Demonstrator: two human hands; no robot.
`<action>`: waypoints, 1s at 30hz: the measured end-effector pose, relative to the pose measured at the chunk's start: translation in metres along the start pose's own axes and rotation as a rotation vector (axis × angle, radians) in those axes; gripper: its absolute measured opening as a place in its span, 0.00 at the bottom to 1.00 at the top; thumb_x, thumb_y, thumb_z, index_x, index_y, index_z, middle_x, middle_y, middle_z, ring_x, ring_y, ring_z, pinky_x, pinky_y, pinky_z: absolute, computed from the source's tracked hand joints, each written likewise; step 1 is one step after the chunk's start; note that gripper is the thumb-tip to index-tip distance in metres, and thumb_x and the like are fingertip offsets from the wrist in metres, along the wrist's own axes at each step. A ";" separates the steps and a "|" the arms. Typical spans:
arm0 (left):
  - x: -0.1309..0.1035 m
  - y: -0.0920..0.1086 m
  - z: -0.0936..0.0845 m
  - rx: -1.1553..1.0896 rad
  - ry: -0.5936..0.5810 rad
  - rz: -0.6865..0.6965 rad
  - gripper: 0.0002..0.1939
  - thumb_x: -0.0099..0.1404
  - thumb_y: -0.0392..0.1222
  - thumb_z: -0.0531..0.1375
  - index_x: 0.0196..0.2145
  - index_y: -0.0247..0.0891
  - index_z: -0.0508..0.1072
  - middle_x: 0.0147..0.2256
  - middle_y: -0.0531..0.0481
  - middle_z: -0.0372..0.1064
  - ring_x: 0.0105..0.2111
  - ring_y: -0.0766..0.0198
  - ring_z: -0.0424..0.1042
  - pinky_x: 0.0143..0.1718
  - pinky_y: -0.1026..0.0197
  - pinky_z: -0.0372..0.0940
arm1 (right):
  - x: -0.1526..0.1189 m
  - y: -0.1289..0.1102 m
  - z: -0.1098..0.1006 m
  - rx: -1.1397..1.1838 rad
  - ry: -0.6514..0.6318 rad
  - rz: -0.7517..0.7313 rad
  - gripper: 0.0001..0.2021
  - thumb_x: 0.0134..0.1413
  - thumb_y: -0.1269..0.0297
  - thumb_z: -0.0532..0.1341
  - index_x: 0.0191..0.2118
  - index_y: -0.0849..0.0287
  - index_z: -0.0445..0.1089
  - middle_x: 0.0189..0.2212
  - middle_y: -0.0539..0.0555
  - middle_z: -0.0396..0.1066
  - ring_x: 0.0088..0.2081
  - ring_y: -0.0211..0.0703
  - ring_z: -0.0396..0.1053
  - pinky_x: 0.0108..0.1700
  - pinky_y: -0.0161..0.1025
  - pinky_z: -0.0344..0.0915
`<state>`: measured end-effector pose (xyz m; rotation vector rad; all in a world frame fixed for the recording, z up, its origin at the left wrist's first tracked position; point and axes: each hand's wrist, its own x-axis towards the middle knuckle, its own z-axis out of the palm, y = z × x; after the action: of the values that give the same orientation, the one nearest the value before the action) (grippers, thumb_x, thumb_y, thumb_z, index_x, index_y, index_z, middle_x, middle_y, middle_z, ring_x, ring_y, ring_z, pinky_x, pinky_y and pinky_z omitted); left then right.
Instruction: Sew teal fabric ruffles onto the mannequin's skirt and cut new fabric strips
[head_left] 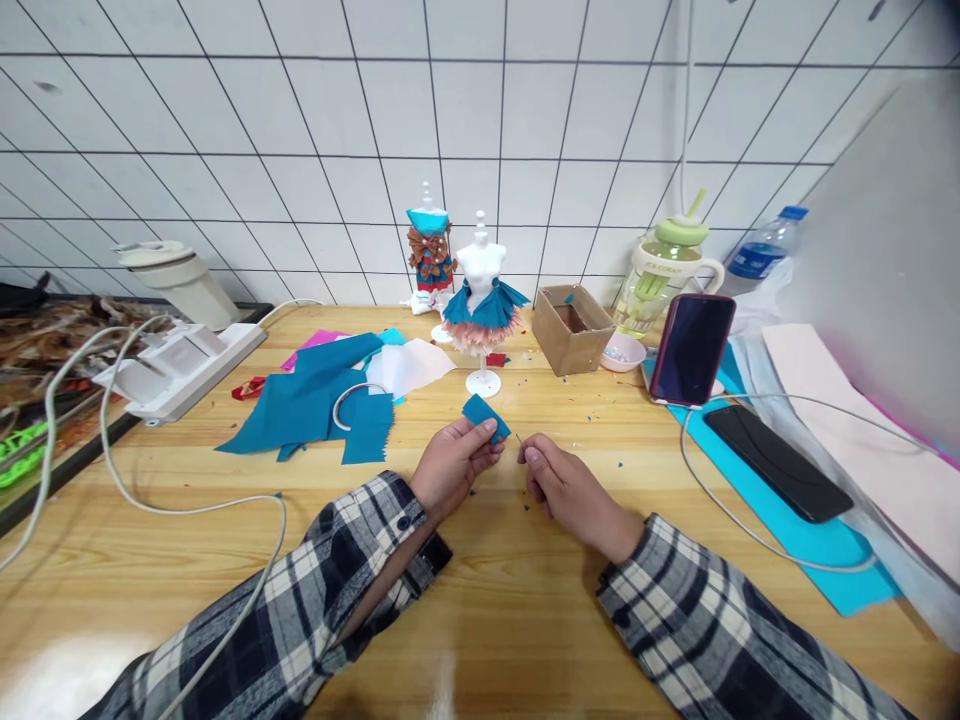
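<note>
My left hand [456, 465] pinches a small folded piece of teal fabric [484, 414] between thumb and fingers. Just to its right, my right hand [568, 484] is closed on a thin needle [520, 441], whose tip points toward the fabric. A small gap separates needle and fabric. Behind the hands stands a white mini dress form [482, 265] wearing a teal top [486, 312] and a pink frilled skirt [480, 334]. To the left lie larger teal fabric pieces [300, 395] with a white ring [339, 408] on them.
A second dressed form [429, 255] stands by the tiled wall. Right of centre are a cardboard box [574, 340], a pink dish [624, 353], a drink bottle [656, 275], a propped phone [691, 350] and a flat phone [776, 462]. A power strip [191, 372] and cables lie left.
</note>
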<state>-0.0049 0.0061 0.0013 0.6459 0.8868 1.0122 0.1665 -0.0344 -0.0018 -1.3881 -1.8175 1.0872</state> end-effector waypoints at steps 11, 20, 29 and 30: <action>-0.001 -0.004 0.002 0.047 -0.038 0.059 0.13 0.50 0.43 0.70 0.31 0.33 0.74 0.28 0.53 0.72 0.29 0.72 0.69 0.33 0.69 0.65 | -0.002 -0.008 -0.002 -0.160 -0.056 -0.012 0.12 0.66 0.56 0.41 0.38 0.53 0.57 0.24 0.47 0.61 0.28 0.41 0.61 0.32 0.37 0.56; 0.000 -0.005 0.001 0.105 -0.062 0.057 0.14 0.50 0.43 0.70 0.31 0.33 0.74 0.29 0.52 0.72 0.29 0.71 0.69 0.33 0.68 0.64 | 0.000 -0.007 -0.002 -0.145 -0.050 -0.005 0.12 0.66 0.55 0.42 0.35 0.53 0.56 0.25 0.47 0.60 0.28 0.41 0.60 0.33 0.37 0.56; -0.002 -0.004 0.003 0.134 -0.052 0.059 0.14 0.49 0.44 0.70 0.30 0.33 0.74 0.29 0.51 0.72 0.29 0.69 0.69 0.34 0.66 0.64 | 0.001 -0.001 -0.002 -0.074 -0.036 -0.032 0.14 0.66 0.55 0.43 0.33 0.54 0.56 0.24 0.47 0.59 0.28 0.40 0.58 0.32 0.36 0.54; -0.002 -0.004 0.003 0.135 -0.054 0.060 0.14 0.49 0.44 0.70 0.30 0.33 0.74 0.29 0.51 0.72 0.29 0.69 0.69 0.34 0.66 0.64 | 0.001 0.000 -0.002 -0.063 -0.036 -0.036 0.14 0.66 0.55 0.43 0.32 0.54 0.56 0.24 0.47 0.59 0.28 0.40 0.57 0.32 0.36 0.53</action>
<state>-0.0014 0.0028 0.0002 0.8139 0.8975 0.9893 0.1677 -0.0332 -0.0006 -1.3750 -1.9098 1.0515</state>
